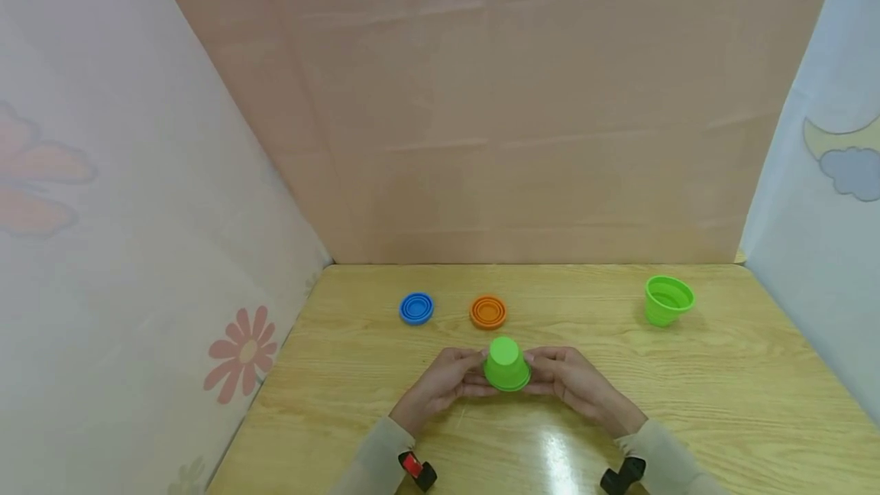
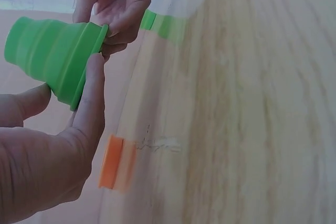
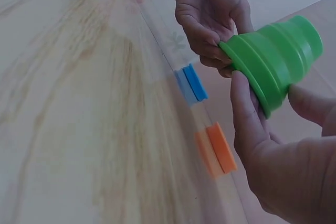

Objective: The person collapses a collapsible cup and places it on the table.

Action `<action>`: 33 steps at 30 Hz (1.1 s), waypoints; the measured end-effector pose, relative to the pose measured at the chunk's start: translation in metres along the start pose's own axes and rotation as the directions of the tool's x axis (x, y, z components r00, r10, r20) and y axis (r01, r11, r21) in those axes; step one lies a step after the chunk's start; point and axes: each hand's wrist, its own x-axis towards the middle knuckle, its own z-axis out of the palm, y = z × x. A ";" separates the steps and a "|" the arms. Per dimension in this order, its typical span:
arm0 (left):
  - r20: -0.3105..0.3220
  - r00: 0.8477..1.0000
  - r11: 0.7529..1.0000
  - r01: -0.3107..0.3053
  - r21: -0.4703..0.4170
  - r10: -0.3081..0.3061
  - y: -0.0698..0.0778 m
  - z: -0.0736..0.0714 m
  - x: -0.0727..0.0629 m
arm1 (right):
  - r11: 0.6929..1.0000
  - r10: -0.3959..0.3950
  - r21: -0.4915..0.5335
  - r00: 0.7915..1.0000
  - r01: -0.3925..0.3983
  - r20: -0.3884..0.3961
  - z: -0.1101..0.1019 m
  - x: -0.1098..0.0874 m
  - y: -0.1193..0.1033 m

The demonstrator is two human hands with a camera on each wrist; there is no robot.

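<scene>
Between both hands is a green collapsible cup (image 1: 506, 364), unfolded and turned with its base up and its wide rim down. My left hand (image 1: 445, 384) pinches it from the left, thumb on the ribbed side and fingers at the rim. From the other side my right hand (image 1: 576, 386) grips it the same way. The two wrist views show the stepped wall of the cup (image 2: 55, 56) and the fingers along its rim. It is held above the wooden table (image 1: 330, 403).
Behind the hands lie a flattened blue collapsible cup (image 1: 416, 308) and a flattened orange one (image 1: 488, 312). A second green cup (image 1: 667, 301) stands unfolded, mouth up, at the back right. Paper-covered walls rise at the back, left and right.
</scene>
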 end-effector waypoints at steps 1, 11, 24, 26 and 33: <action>0.001 1.000 1.000 0.001 0.004 -0.001 0.000 0.000 0.000 | 1.000 0.000 -0.002 1.000 0.000 -0.003 0.000 0.000 0.001; 0.009 1.000 0.999 -0.001 0.032 0.000 0.003 0.002 -0.002 | 0.993 0.027 -0.109 0.996 -0.036 -0.081 0.003 0.001 0.002; -0.009 1.000 0.994 0.031 0.102 -0.030 0.002 0.006 0.005 | 0.936 -0.072 -0.351 0.963 -0.025 -0.261 0.014 0.001 -0.002; 0.005 0.999 0.993 0.036 0.116 -0.037 0.002 0.006 0.005 | 0.932 -0.078 -0.361 0.963 -0.021 -0.258 0.014 0.001 -0.003; 0.045 0.999 0.992 0.024 0.122 -0.030 0.001 0.006 0.006 | 0.922 -0.092 -0.387 0.964 -0.013 -0.251 0.013 -0.002 -0.005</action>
